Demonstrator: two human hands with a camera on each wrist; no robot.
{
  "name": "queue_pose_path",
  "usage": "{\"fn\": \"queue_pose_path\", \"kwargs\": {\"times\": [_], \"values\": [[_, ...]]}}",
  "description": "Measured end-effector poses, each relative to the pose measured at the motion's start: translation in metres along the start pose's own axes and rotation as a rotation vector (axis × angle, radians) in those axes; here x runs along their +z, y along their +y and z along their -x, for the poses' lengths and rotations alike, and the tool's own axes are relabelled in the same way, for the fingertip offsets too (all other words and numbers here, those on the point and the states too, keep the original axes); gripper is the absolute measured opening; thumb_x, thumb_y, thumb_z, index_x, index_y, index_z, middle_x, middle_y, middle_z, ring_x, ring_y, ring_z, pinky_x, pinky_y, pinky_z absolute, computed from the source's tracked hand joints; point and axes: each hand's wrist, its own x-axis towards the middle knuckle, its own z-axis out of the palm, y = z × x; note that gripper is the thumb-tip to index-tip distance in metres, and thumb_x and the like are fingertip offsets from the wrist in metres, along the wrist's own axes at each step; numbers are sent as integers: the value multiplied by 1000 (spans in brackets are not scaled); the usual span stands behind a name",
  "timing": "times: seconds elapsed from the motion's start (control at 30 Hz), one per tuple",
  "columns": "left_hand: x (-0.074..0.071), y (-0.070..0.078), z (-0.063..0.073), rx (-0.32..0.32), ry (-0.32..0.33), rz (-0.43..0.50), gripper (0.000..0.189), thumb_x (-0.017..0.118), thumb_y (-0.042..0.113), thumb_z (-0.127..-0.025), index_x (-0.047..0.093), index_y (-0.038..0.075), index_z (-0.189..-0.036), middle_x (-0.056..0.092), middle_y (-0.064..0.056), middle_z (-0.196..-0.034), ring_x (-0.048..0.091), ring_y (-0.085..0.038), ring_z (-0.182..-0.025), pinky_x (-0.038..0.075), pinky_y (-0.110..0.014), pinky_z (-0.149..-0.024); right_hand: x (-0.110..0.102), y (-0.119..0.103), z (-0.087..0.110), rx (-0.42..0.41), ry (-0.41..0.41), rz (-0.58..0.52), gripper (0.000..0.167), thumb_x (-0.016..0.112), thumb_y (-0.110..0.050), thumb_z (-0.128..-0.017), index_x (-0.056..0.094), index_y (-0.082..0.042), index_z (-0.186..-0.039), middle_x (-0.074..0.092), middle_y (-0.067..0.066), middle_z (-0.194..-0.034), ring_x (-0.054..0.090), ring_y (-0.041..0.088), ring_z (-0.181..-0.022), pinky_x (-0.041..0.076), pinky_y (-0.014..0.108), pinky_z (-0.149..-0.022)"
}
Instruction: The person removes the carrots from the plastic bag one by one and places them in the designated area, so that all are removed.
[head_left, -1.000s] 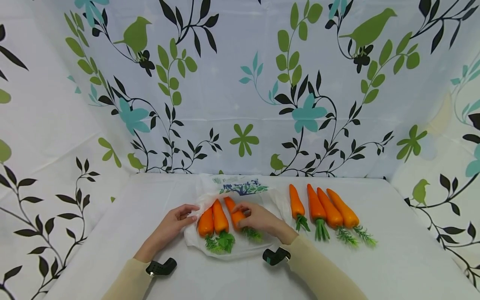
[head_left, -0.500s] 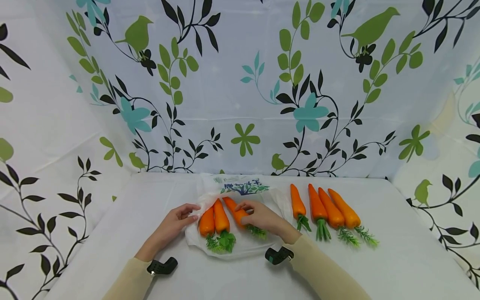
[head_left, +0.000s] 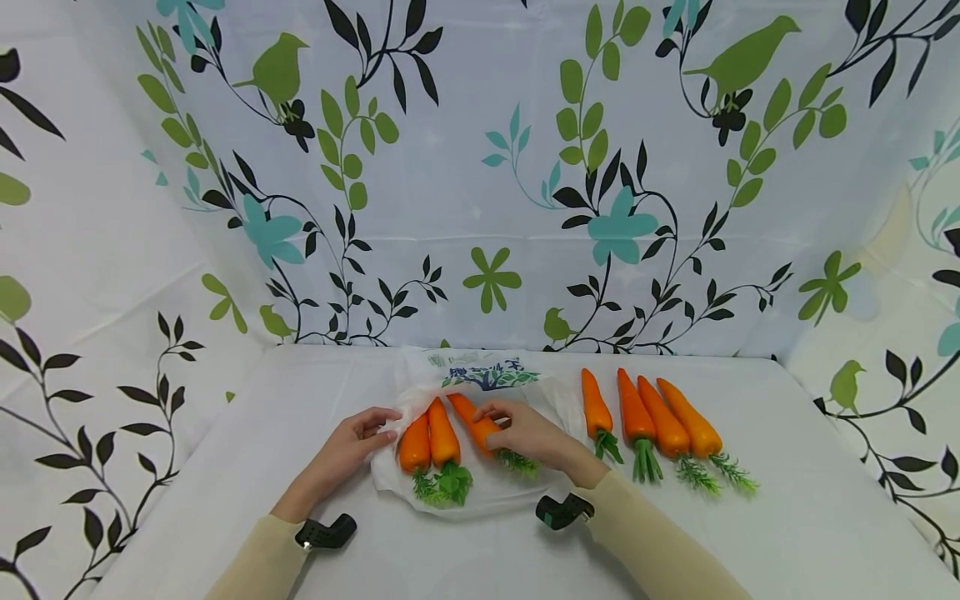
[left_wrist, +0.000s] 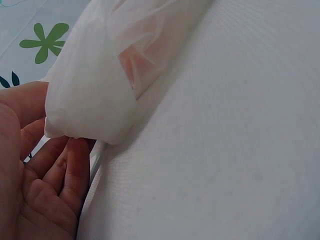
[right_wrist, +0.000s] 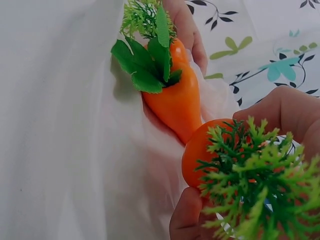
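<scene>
A white plastic bag [head_left: 558,400] with a printed tree lies flat on the table. My left hand [head_left: 351,442] pinches its left edge; in the left wrist view, the fingers [left_wrist: 75,172] and thumb meet at the bag's edge. My right hand [head_left: 528,432] grips an orange toy carrot [head_left: 467,412] by its thick end, tip pointing away to the left. Its feathery greens [right_wrist: 265,185] stick out below the hand in the right wrist view. Beside it, a leafy-topped carrot [head_left: 444,435] and another carrot [head_left: 414,447] lie on the bag, side by side, their tips under its raised flap.
Right of the bag, several more carrots lie in a loose row, from a lone carrot [head_left: 596,403] to the rightmost carrot [head_left: 687,418]. They rest on a white-covered table [head_left: 780,508]. A patterned curtain [head_left: 480,167] rises behind its far edge.
My right hand has shifted slightly to the right, swinging the gripped carrot's green end right while its tip stays nearly in place. The left hand keeps its spot at the bag's edge.
</scene>
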Motion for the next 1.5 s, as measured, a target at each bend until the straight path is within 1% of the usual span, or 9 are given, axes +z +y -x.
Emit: {"fn": "queue_pose_path", "kwargs": {"times": [0.2,0.43,0.7,0.73,0.9,1.03,1.23,1.4,1.5], "values": [[1,-1,-1,7,5,-20,37,65,19,-98,59,6,-132,51,-17,-142,57,-28,-119,50,-30,-95,-3,0,3,-7,3,25,36,68,-8,-82,65,-13,-117,58,8,-126,56,27,-103,51,36,-84],[1,5,0,3,4,-20,37,66,22,-98,59,8,-132,52,-15,-141,57,-25,-115,50,-27,-93,-10,-4,10,-4,18,43,36,68,-9,-81,66,-15,-116,58,7,-126,57,27,-104,51,37,-85],[3,26,9,8,-1,-9,35,65,17,-98,59,3,-130,52,-20,-140,57,-31,-116,51,-28,-93,-18,-7,18,-13,11,43,34,68,-9,-82,66,-14,-116,58,7,-126,56,27,-104,50,37,-86],[3,26,9,6,1,-10,36,65,17,-98,59,3,-130,52,-20,-140,56,-31,-117,51,-29,-93,-18,-7,19,-13,11,40,34,67,-9,-82,66,-14,-115,58,7,-126,56,27,-103,50,36,-85],[1,8,2,-4,12,-29,37,65,20,-98,59,6,-131,52,-16,-142,56,-28,-118,50,-30,-94,-21,-4,24,4,13,44,33,68,-9,-83,66,-16,-115,58,6,-127,55,26,-102,50,36,-85],[1,2,0,7,6,-26,37,65,20,-98,59,4,-131,52,-18,-141,58,-28,-115,52,-30,-92,-25,-2,29,22,20,56,33,68,-10,-83,66,-17,-115,58,6,-128,56,26,-101,51,36,-85],[1,1,0,-8,19,-21,38,68,23,-97,60,9,-131,52,-13,-142,56,-26,-117,50,-31,-96,-30,-1,39,22,16,58,33,68,-10,-84,66,-17,-116,58,5,-127,54,26,-104,50,36,-85],[1,4,1,-4,16,-17,38,67,23,-97,60,8,-131,52,-14,-142,56,-27,-118,50,-32,-96,-37,-3,50,25,22,82,34,70,-11,-85,66,-17,-117,59,4,-126,52,27,-111,49,40,-92],[1,3,1,0,12,-18,38,67,22,-97,60,8,-131,51,-15,-142,57,-27,-118,50,-31,-95,-41,0,54,39,25,82,34,69,-11,-84,66,-18,-117,59,3,-126,52,27,-111,49,40,-91]]}}
